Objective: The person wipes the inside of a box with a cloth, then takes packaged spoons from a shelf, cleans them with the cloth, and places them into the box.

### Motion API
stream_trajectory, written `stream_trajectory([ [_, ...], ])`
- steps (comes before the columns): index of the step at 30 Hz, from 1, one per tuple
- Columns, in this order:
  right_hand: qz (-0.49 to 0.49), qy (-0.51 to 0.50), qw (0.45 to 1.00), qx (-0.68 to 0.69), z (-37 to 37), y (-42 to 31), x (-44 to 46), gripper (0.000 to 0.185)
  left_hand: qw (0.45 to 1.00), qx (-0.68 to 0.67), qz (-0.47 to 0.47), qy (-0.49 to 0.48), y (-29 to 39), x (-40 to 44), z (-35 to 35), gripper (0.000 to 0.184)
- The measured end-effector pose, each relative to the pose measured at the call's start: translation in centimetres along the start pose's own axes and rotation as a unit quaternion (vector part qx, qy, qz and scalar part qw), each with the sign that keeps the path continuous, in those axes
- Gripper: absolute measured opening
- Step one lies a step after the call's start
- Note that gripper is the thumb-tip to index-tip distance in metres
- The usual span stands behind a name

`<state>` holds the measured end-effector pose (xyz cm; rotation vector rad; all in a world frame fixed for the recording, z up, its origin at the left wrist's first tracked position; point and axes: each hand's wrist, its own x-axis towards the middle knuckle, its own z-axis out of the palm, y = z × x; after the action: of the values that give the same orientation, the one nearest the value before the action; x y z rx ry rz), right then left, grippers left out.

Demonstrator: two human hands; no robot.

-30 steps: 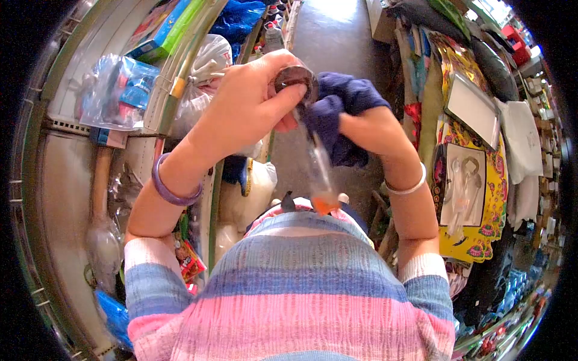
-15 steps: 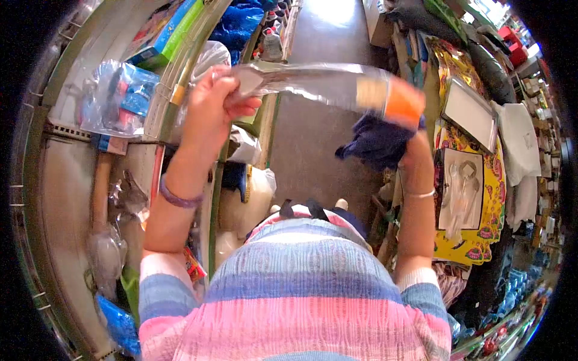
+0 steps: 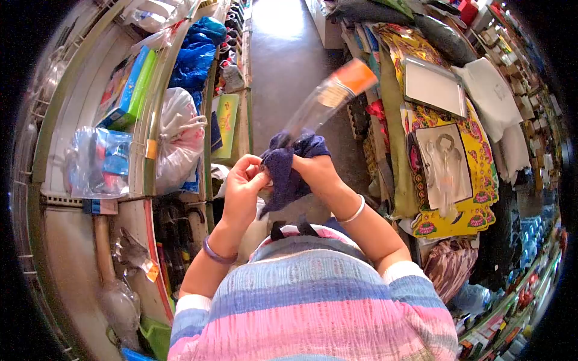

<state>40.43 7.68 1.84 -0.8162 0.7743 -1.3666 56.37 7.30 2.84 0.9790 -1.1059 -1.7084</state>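
Note:
A dark blue cloth is bunched between my two hands in front of my body. My right hand is closed on the cloth from the right. My left hand pinches at the cloth's left edge with thumb and fingers. Out of the top of the cloth, a clear plastic-wrapped item with an orange end slants up to the right. Its lower end is hidden in the cloth, and the item is slightly blurred.
Shelves on the left hold a white plastic bag, blue bags and a green-and-blue box. On the right, a yellow patterned sheet lies under a white framed panel and packaged utensils. A grey floor aisle runs ahead.
The wrapped item's narrow end has moved from my left hand down into the cloth, with its orange end now pointing up-right. My hands have come together, and the view has shifted.

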Motion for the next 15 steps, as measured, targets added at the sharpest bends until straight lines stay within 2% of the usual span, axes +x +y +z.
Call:
stream_trajectory([
  [4,-0.074,0.067,0.995,-0.006,0.0,-2.1,0.4,0.008,1.000,0.024,-0.016,-0.008,0.0,-0.5,-0.4,0.009],
  [5,-0.082,0.077,0.990,0.081,0.2,-3.0,0.4,0.008,0.999,0.032,-0.023,-0.001,-0.1,-0.7,-0.4,0.009],
  [9,-0.127,0.098,0.987,0.020,-1.8,-5.0,1.1,0.015,0.998,0.062,-0.018,-0.018,-1.0,-1.0,-1.3,0.011],
  [11,-0.098,0.167,0.980,0.038,-2.5,-6.0,1.3,0.017,0.997,0.056,-0.034,-0.028,-1.0,-1.2,-1.5,0.011],
  [13,-0.130,0.176,0.975,0.041,-3.1,-7.2,1.2,0.019,0.997,0.058,-0.041,-0.033,-1.1,-1.4,-1.8,0.011],
  [15,-0.106,0.213,0.971,0.015,-3.9,-7.3,1.4,0.017,0.996,0.067,-0.040,-0.035,-1.6,-1.3,-2.4,0.010],
])
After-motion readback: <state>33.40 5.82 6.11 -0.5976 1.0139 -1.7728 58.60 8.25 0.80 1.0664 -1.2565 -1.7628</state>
